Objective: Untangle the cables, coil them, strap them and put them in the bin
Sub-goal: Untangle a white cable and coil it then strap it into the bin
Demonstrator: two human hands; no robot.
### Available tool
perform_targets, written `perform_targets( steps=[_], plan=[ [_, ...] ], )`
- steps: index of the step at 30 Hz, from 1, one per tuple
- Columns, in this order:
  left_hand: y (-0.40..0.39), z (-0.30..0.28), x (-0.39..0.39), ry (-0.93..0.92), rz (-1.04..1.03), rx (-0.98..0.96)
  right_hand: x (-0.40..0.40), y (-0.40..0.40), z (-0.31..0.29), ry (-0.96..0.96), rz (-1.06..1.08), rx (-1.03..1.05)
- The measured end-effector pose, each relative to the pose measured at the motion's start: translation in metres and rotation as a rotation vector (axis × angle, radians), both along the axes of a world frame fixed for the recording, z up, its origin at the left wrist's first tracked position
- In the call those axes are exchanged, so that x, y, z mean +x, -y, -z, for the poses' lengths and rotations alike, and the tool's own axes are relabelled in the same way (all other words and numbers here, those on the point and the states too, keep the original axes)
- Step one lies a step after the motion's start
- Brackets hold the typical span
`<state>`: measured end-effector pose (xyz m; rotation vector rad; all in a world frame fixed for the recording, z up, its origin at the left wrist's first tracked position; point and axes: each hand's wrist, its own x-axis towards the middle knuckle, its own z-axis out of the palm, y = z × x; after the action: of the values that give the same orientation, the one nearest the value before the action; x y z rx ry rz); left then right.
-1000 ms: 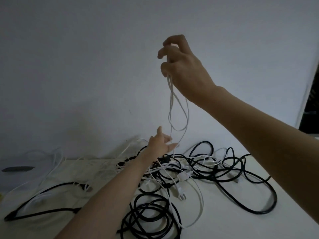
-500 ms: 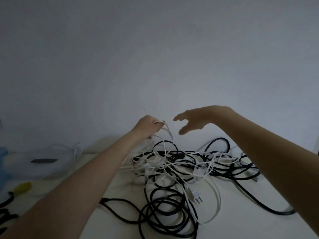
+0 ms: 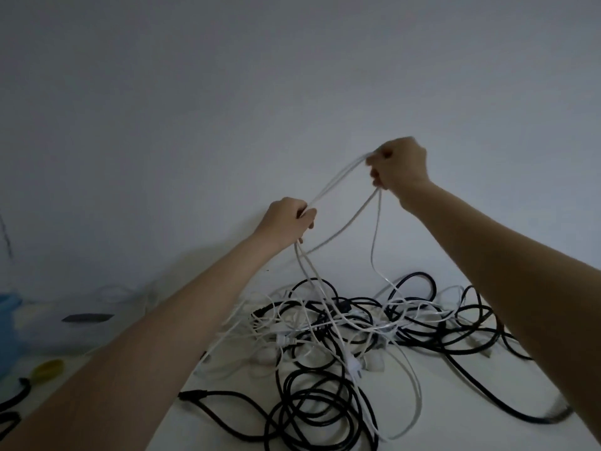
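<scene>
Our left hand and right hand both grasp the white cable, fingers curled around it. Below, at six o'clock, the black-and-white tangle covers the table; a yellow object lies at eight o'clock.

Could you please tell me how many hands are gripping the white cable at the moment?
2: the left hand grips the white cable lower down, and the right hand holds it higher, above the tangled pile.

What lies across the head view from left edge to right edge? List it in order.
Blue container → yellow object → left hand gripping the white cable → right hand gripping the same cable, with the tangle of black and white cables lying on the table below both hands.
</scene>
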<state>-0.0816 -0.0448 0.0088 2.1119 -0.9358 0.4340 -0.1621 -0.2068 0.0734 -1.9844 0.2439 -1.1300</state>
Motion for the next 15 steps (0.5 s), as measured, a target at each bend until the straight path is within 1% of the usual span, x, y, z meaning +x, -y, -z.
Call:
perform_targets(
  steps=[2, 4, 6, 7, 9, 10, 11, 12, 14, 15],
  plan=[
    [-0.005, 0.001, 0.005, 0.015, -0.057, 0.005, -0.007, 0.012, -0.019, 0.151, 0.044, 0.12],
    [-0.01, -0.006, 0.009, 0.052, -0.144, -0.003, -0.013, 0.019, -0.038, 0.268, 0.088, 0.181],
    [-0.015, -0.021, 0.017, 0.147, -0.318, -0.054, -0.018, 0.021, -0.056, 0.376, 0.12, 0.196],
    [-0.021, -0.031, 0.022, 0.177, -0.398, -0.151, -0.019, 0.022, -0.062, 0.419, 0.141, 0.197],
    [-0.037, -0.049, 0.028, 0.145, -0.452, -0.396, -0.016, 0.026, -0.066, 0.431, 0.187, 0.177],
    [-0.046, -0.055, 0.031, 0.098, -0.432, -0.45, -0.013, 0.029, -0.063, 0.376, 0.196, 0.152],
    [-0.056, -0.057, 0.033, 0.031, -0.394, -0.415, -0.008, 0.034, -0.056, 0.273, 0.186, 0.123],
    [-0.064, -0.056, 0.033, -0.04, -0.345, -0.316, -0.004, 0.037, -0.046, 0.104, 0.189, 0.067],
    [-0.075, -0.043, 0.03, -0.165, -0.256, -0.109, 0.0, 0.038, -0.023, -0.382, 0.217, -0.125],
    [-0.077, -0.036, 0.028, -0.221, -0.218, -0.033, -0.001, 0.035, -0.012, -0.62, 0.189, -0.185]
  ],
)
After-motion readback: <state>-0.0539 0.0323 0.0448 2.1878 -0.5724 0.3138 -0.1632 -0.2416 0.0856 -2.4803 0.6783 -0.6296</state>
